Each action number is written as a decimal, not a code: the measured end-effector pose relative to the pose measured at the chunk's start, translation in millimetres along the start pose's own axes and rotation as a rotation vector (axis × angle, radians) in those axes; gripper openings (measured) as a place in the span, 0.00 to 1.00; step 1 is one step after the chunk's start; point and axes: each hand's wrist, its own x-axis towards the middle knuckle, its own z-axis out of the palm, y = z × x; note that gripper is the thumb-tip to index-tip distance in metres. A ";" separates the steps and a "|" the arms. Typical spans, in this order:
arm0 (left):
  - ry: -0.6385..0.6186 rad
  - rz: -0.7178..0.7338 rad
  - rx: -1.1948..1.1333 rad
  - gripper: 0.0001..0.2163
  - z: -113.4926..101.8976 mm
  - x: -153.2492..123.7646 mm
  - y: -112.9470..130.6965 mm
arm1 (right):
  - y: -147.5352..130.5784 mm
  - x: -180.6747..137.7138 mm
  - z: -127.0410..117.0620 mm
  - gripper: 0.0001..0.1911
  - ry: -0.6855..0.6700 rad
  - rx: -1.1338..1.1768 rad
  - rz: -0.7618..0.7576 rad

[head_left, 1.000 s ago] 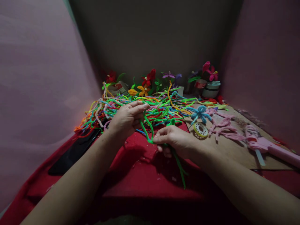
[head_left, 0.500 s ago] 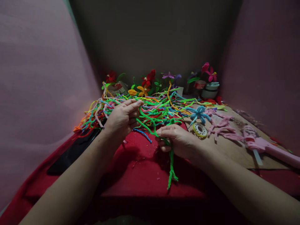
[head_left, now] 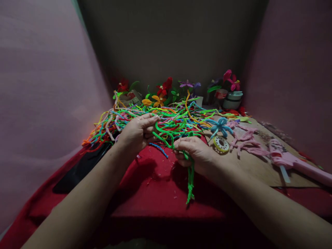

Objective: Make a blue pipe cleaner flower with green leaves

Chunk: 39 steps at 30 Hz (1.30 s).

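Observation:
Bright green pipe cleaners (head_left: 191, 180) run between my two hands above the red cloth. My left hand (head_left: 138, 133) pinches one end of a green loop between thumb and fingers. At the loop's lower right, my right hand (head_left: 194, 150) grips the stems where they come together, and their twisted tails hang below it. My fingers hide the exact join. Just beyond both hands lies a heap of many-coloured pipe cleaners (head_left: 119, 117). A blue pipe-cleaner flower (head_left: 220, 127) and a yellow-rimmed white disc (head_left: 221, 144) rest to the right of my right hand.
A pink glue gun (head_left: 285, 159) and pink pipe-cleaner shapes (head_left: 246, 140) lie on a brown board (head_left: 259, 176) at right. Pipe-cleaner flowers (head_left: 162, 88) stand at the back beside a lidded container (head_left: 232, 100). A dark flat device (head_left: 77, 173) sits on the red cloth (head_left: 155, 204) at left.
My left hand has moved slightly down and to the right, with the green loop still in it. The hanging green tails have swung closer together under my right hand.

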 end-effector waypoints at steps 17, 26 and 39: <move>0.013 -0.018 -0.005 0.09 -4.6 4.5 -0.2 | 1.3 0.5 -0.5 0.08 0.029 -0.050 -0.021; 0.017 -0.015 0.010 0.08 -5.9 4.9 -1.3 | 2.8 0.1 -1.2 0.08 0.017 -0.102 -0.061; 0.043 -0.048 0.049 0.10 -4.1 4.4 -5.8 | 1.3 -6.2 4.6 0.10 -0.020 -0.017 -0.054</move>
